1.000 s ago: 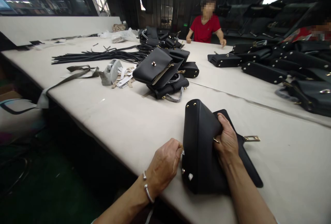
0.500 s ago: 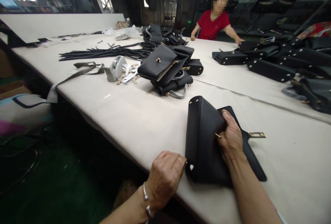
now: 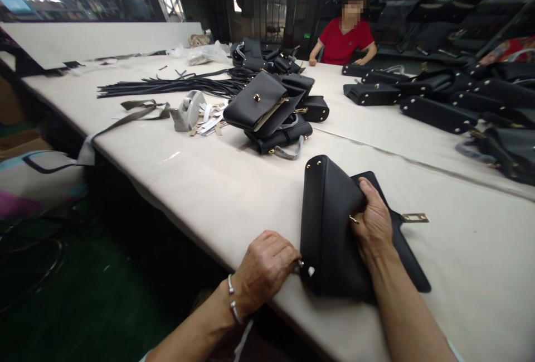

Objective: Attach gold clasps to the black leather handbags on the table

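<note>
A black handbag (image 3: 334, 228) lies on its side near the table edge, its base with metal studs facing left. My right hand (image 3: 376, 222) is closed around its upper body, thumb on top, beside a small gold turn-lock. The bag's flap spreads out to the right with a gold clasp plate (image 3: 416, 217) sticking out. At the lower corner of the base, my left hand (image 3: 265, 267) is pinched shut by a stud; what its fingertips hold is too small to make out. A white bit (image 3: 311, 271) covers another stud there.
Stacked black handbags (image 3: 259, 102) stand ahead, beside a grey tape dispenser (image 3: 189, 112) and paper strips (image 3: 209, 119). Black straps (image 3: 167, 87) lie behind. More handbags (image 3: 437, 114) crowd the right side. A person in red (image 3: 346, 41) sits across the table (image 3: 200, 183).
My left hand has shifted slightly left and up, still at the stud. My right hand and the handbag stay put. The person opposite has drawn an arm back from the bags.
</note>
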{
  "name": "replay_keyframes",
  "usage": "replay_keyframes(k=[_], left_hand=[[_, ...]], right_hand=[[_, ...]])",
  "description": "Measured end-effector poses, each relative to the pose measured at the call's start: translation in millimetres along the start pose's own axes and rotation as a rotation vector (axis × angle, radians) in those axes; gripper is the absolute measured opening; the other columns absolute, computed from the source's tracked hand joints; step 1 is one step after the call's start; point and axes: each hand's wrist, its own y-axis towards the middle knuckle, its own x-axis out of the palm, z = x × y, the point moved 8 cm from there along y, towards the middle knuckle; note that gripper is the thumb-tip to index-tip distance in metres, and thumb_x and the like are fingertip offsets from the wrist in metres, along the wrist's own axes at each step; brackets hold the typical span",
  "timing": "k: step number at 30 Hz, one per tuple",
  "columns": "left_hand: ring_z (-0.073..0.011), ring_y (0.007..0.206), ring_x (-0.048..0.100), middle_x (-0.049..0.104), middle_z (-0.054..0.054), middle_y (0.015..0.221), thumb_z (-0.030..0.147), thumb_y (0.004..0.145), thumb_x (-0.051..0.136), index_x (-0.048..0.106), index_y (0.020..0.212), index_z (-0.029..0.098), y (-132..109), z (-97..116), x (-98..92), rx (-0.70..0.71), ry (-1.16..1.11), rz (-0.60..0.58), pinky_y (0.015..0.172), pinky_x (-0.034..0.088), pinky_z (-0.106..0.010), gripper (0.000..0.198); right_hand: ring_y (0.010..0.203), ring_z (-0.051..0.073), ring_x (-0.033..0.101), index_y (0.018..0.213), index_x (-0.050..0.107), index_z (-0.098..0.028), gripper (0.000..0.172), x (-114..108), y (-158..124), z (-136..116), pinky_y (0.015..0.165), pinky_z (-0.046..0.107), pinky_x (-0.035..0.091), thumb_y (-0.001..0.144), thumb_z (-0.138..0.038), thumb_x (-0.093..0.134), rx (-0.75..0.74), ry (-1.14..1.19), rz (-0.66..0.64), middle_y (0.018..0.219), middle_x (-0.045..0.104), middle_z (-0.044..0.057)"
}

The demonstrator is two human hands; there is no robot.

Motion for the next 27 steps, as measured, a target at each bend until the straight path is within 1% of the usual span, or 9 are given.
replay_keyframes(k=[5,9,11,14,17,20,23,27], left_hand=[[-0.0142,0.072,0.059,0.066,-0.002,0.077,0.015,0.098,0.045,0.059,0.089,0.016,1.8,-0.5,1.8,0.054,-0.025,-0.054,0.074,0.047,-0.030,0.017],[-0.0130,0.073,0.059,0.066,-0.001,0.080,0.023,0.100,0.047,0.059,0.090,0.017,4.6,-1.9,3.2,0.073,-0.053,-0.139,0.075,0.046,-0.029,0.016],[-0.0135,0.072,0.057,0.065,0.000,0.079,0.024,0.099,0.048,0.058,0.089,0.017,6.0,-1.9,3.9,0.088,-0.028,-0.165,0.073,0.046,-0.029,0.016],[-0.0151,0.068,0.053,0.061,0.000,0.074,0.019,0.096,0.047,0.056,0.082,0.018,8.1,1.2,6.9,0.130,0.071,-0.185,0.069,0.044,-0.031,0.017],[-0.0161,0.066,0.050,0.056,0.000,0.069,0.016,0.093,0.046,0.052,0.075,0.019,9.6,6.6,8.5,0.160,0.151,-0.150,0.067,0.043,-0.032,0.019],[-0.0159,0.063,0.048,0.053,0.000,0.066,0.014,0.090,0.045,0.051,0.072,0.019,7.8,10.2,5.8,0.134,0.155,-0.080,0.066,0.043,-0.031,0.020],[-0.0153,0.062,0.048,0.053,-0.001,0.066,0.010,0.088,0.043,0.051,0.075,0.019,2.7,8.8,0.2,0.047,0.120,-0.018,0.066,0.043,-0.031,0.019],[-0.0153,0.066,0.051,0.057,-0.001,0.069,0.008,0.087,0.045,0.052,0.080,0.019,-1.2,2.6,-13.0,-0.094,0.006,0.096,0.068,0.042,-0.031,0.015]], right_hand=[[0.085,0.008,0.066,0.096,0.073,-0.023,0.032,-0.9,1.2,0.8,0.075,0.013,0.057,0.065,-0.027,0.082,0.006,-0.008,0.002,0.092,0.073,-0.005],[0.085,0.009,0.067,0.095,0.073,-0.023,0.030,-0.7,0.4,0.9,0.074,0.014,0.058,0.066,-0.027,0.081,0.012,-0.011,0.002,0.091,0.074,-0.005],[0.085,0.008,0.067,0.094,0.073,-0.023,0.029,0.0,-0.7,-0.1,0.073,0.013,0.058,0.066,-0.026,0.081,0.007,-0.013,0.004,0.091,0.074,-0.005],[0.084,0.008,0.067,0.094,0.073,-0.023,0.029,1.2,-1.8,-1.2,0.072,0.013,0.058,0.066,-0.026,0.080,0.002,-0.018,-0.001,0.091,0.074,-0.006],[0.085,0.008,0.067,0.095,0.073,-0.023,0.030,1.0,-1.1,-0.7,0.072,0.013,0.058,0.066,-0.027,0.081,0.002,-0.024,-0.008,0.091,0.074,-0.005],[0.087,0.009,0.066,0.096,0.073,-0.023,0.031,-1.0,0.7,0.2,0.074,0.013,0.057,0.066,-0.027,0.081,-0.001,-0.027,-0.003,0.094,0.073,-0.005],[0.089,0.009,0.066,0.098,0.072,-0.023,0.033,-2.5,1.6,0.5,0.077,0.014,0.057,0.067,-0.028,0.081,-0.004,-0.024,0.008,0.096,0.073,-0.005],[0.089,0.010,0.067,0.099,0.072,-0.022,0.034,-1.4,0.7,0.2,0.082,0.018,0.057,0.067,-0.028,0.081,0.002,-0.021,0.013,0.095,0.072,-0.004]])
